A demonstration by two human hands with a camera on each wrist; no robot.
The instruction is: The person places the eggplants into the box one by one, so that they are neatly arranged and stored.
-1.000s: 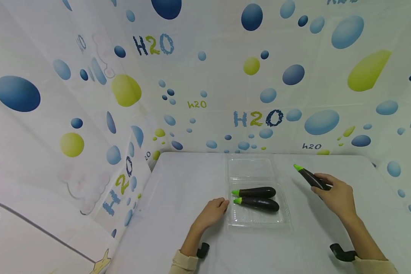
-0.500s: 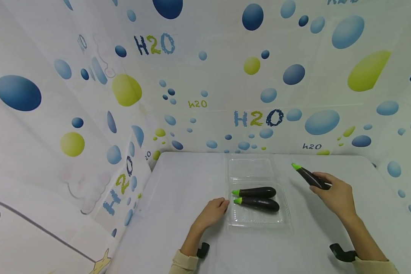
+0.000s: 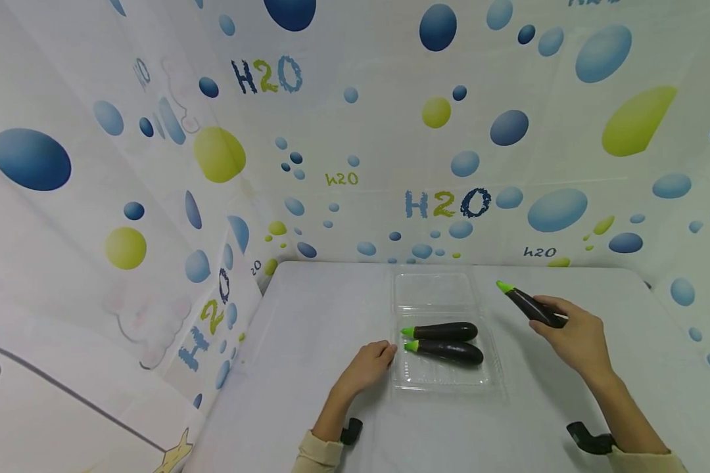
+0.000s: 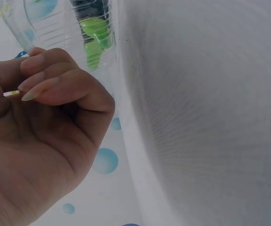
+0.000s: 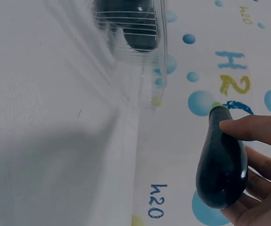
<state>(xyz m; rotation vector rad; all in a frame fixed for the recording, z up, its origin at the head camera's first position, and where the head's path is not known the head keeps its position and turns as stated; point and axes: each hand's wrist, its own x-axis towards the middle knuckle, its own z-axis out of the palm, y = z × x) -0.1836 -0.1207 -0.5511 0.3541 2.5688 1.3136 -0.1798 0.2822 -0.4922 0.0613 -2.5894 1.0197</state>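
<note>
My right hand (image 3: pixel 574 332) holds a dark eggplant (image 3: pixel 534 307) above the table, its bright green stem end pointing up and left. In the right wrist view, the thumb lies along the held eggplant (image 5: pixel 222 162) with the fingers behind it. Two more eggplants, an upper one (image 3: pixel 444 332) and a lower one (image 3: pixel 449 353), lie side by side in a clear plastic box (image 3: pixel 414 376), green ends to the left. At the box's left edge, my left hand (image 3: pixel 363 366) pinches the rim, its other fingers curled, as the left wrist view shows.
The box's clear lid (image 3: pixel 432 289) lies folded open toward the back of the white table (image 3: pixel 325 302). Behind the table hangs a white curtain (image 3: pixel 384 131) with blue and green spots. A black wrist mount (image 3: pixel 590 439) sits by the right forearm.
My right hand has drifted slightly left with the eggplant, closer to the box. The left hand, the box and the two eggplants inside have stayed in place.
</note>
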